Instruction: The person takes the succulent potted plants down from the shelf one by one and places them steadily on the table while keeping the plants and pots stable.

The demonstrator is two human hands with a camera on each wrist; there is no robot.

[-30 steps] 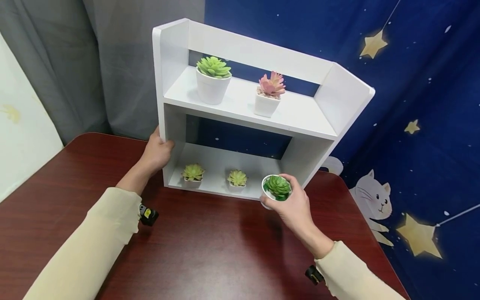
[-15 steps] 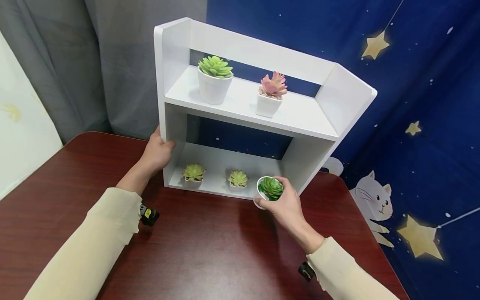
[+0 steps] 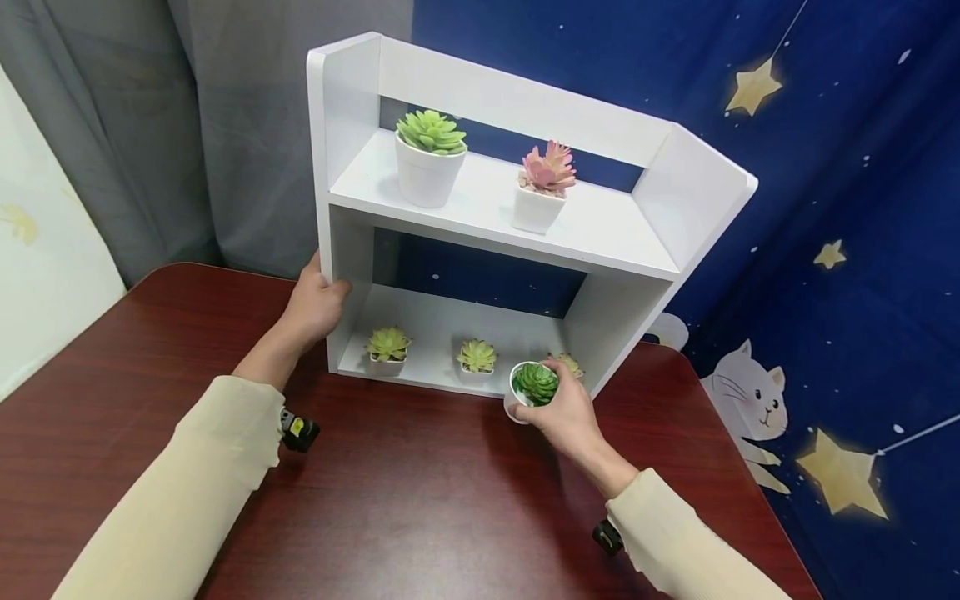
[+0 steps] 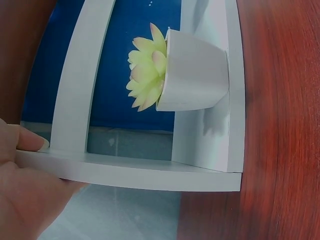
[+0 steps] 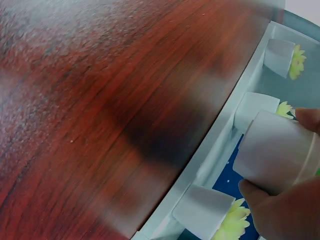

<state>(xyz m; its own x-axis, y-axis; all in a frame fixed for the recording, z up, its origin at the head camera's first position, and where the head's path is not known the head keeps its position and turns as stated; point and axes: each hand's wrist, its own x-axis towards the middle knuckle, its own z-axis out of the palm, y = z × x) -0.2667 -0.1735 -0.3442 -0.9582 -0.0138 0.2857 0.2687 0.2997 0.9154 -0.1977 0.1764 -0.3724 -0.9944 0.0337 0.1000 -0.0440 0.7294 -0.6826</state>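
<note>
My left hand [image 3: 311, 304] grips the left side panel of a white two-tier shelf [image 3: 502, 242], thumb on the inner face in the left wrist view. In my right hand [image 3: 567, 417] is a round white pot with a dark green succulent [image 3: 536, 383], pinched between thumb and fingers. It is held in front of the lower shelf's right part, close to the front edge. On that shelf stand three small potted yellow-green succulents: a left one [image 3: 387, 346], a middle one [image 3: 476, 357] and a right one [image 5: 205, 212], which my right hand partly hides in the head view.
On the upper shelf stand a large potted green succulent [image 3: 430, 162] at left and a potted pink succulent [image 3: 543, 187] right of it. The dark red table [image 3: 405, 500] carries the shelf. Grey [image 3: 262, 150] and starry blue curtains [image 3: 847, 250] hang behind.
My right hand has moved left and a little toward me with the green succulent, uncovering part of the right yellow-green succulent. My left hand stays on the side panel.
</note>
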